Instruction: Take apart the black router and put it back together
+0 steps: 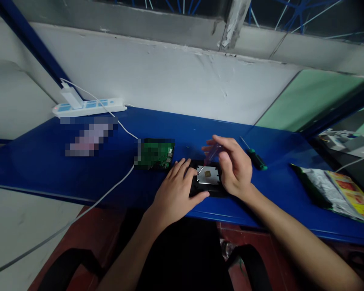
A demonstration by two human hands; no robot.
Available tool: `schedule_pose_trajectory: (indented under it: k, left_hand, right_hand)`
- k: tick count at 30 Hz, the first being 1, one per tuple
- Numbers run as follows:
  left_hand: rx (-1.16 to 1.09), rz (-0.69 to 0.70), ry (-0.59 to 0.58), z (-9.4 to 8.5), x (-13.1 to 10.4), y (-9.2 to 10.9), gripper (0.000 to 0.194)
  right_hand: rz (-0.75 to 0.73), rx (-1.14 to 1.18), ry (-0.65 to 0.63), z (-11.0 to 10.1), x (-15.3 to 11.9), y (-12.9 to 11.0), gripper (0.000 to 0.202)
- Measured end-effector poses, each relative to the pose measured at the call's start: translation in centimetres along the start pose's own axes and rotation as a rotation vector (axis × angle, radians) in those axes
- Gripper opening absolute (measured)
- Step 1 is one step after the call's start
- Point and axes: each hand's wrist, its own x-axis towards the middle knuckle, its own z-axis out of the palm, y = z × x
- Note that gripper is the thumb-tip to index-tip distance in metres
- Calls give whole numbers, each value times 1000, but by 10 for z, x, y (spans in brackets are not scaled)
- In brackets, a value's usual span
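Note:
A flat black case (212, 190) with a silver metal plate (202, 178) set in it lies on the blue table. A small brownish square sits in the middle of the plate. My left hand (174, 190) rests along the case's left side, fingers stretched and thumb at the near edge. Closed around the clear handle of a screwdriver (212, 154) is my right hand (237, 167). The screwdriver slants down to the left, its tip by the plate's upper left corner, close to my left index finger. Whether it touches a screw I cannot tell.
Left of my hands lies a green circuit board (156, 154). Another screwdriver (256, 158), green and black, is at right, near a shiny foil packet (336, 192). A white power strip (94, 106) with a plugged-in adapter stands at the back left; a cable (103, 197) crosses the table.

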Motion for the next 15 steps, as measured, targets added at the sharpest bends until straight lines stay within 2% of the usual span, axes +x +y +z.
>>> schedule_pose_trajectory:
  k: [3, 7, 15]
  left_hand:
    - [-9, -1, 1, 0, -1, 0, 49]
    - [-19, 0, 1, 0, 0, 0, 48]
    - [-36, -5, -3, -2, 1, 1, 46]
  right_hand:
    - [18, -38, -28, 0, 0, -3, 47]
    - [-66, -77, 0, 0, -1, 1, 53]
    - [-65, -36, -33, 0, -2, 3, 43]
